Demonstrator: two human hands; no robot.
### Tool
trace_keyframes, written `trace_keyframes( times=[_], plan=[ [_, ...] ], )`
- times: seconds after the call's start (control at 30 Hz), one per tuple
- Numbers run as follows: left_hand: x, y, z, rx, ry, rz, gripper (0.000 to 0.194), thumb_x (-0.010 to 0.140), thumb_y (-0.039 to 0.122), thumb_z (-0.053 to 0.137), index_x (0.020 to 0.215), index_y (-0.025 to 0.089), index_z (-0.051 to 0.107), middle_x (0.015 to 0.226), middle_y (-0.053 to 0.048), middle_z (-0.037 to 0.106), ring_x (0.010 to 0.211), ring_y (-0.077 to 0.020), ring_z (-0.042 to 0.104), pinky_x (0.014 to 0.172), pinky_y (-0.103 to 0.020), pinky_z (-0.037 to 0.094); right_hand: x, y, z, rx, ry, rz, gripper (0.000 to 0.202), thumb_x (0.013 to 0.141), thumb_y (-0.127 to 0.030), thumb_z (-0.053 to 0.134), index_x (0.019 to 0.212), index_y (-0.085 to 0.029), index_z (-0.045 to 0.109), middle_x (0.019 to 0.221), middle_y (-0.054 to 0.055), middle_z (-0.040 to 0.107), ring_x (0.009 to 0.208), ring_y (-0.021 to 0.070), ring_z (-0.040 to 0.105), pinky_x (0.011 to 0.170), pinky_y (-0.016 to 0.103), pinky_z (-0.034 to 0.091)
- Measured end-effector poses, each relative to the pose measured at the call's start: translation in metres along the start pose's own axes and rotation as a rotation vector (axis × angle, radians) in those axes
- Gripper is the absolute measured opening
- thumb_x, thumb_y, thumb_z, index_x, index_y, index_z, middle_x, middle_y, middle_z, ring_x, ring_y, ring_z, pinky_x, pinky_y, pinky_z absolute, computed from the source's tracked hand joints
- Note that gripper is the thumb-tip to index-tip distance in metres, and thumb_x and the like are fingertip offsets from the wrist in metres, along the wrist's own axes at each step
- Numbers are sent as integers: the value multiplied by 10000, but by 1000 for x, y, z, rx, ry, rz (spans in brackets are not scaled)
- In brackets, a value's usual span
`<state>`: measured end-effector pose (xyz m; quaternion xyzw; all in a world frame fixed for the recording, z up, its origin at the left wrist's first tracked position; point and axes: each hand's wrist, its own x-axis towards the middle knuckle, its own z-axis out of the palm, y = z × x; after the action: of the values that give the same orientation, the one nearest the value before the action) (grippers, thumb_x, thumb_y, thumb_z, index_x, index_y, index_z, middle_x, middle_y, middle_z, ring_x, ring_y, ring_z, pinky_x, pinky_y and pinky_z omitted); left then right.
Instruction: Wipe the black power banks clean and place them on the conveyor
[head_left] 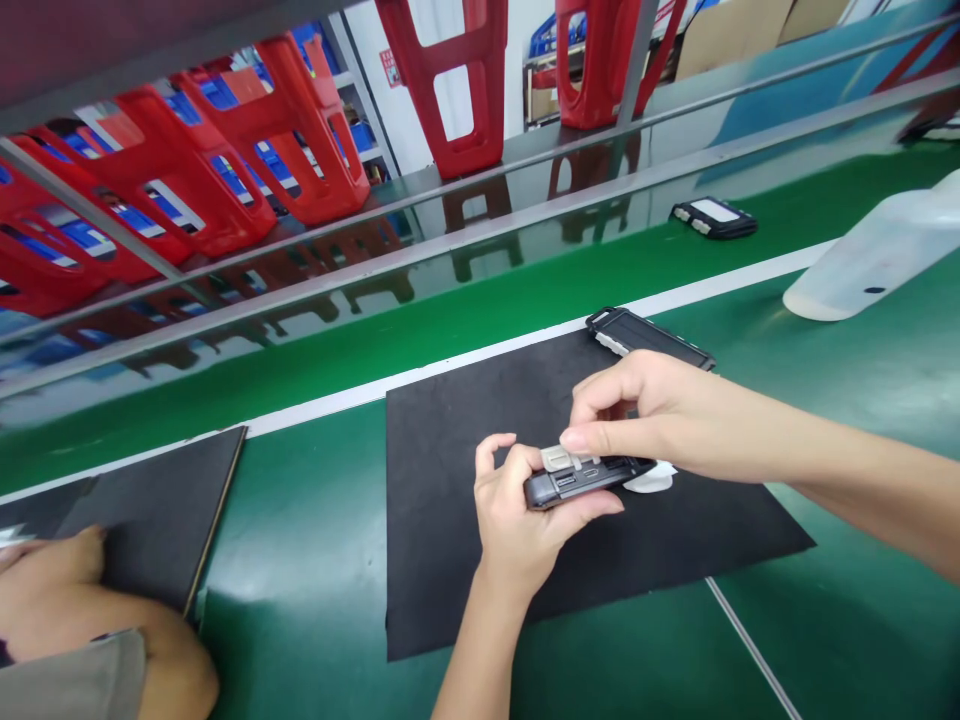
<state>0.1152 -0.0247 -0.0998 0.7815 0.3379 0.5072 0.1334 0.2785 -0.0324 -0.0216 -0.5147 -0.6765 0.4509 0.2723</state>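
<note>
My left hand point(517, 510) grips a black power bank point(546, 490) by its left end, thumb below and fingers above. A USB port and a smaller port show on the edge facing me. Along its upper edge sits a pale grey port cover point(556, 459), pinched or pressed by the fingertips of my right hand point(630, 415). The right hand partly hides the device's far end. Under that end, a white piece point(651, 478) lies on the black mat point(442, 560). Just behind my right hand rests a second black power bank point(652, 338) with a grey cover on its side.
Farther back on the green conveyor lies another black case point(714, 216) with a white panel. A translucent bottle point(862, 255) is at the right. At the left, a co-worker's arm point(97, 600) rests by another black mat point(165, 510). Red stools point(465, 90) stand beyond the rail.
</note>
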Motion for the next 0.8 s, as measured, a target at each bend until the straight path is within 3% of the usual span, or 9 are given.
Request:
trace_keyframes(
  times=[0.33, 0.5, 0.8],
  plan=[
    [3, 2, -1, -35, -2, 13, 436, 737, 633, 573, 690, 220, 439, 482, 138, 586, 359, -55, 521, 567, -260, 457, -2, -1, -1, 129, -15, -76, 241, 808, -273, 647, 595, -160, 651, 579, -45, 534, 545, 71, 458, 509, 200, 356],
    [3, 2, -1, -60, -8, 8, 408, 729, 612, 597, 704, 228, 461, 571, 125, 662, 402, -68, 567, 623, -281, 475, -2, -1, -3, 85, -15, -99, 245, 827, -280, 631, 617, -157, 659, 597, -40, 535, 527, 64, 454, 487, 193, 352],
    [2, 0, -1, -45, -19, -6, 431, 728, 636, 580, 712, 223, 458, 563, 130, 657, 401, -53, 553, 648, -277, 445, -1, 0, -3, 90, -26, -84, 274, 829, -320, 631, 606, -163, 653, 587, -38, 526, 530, 72, 450, 483, 202, 351]
  ],
)
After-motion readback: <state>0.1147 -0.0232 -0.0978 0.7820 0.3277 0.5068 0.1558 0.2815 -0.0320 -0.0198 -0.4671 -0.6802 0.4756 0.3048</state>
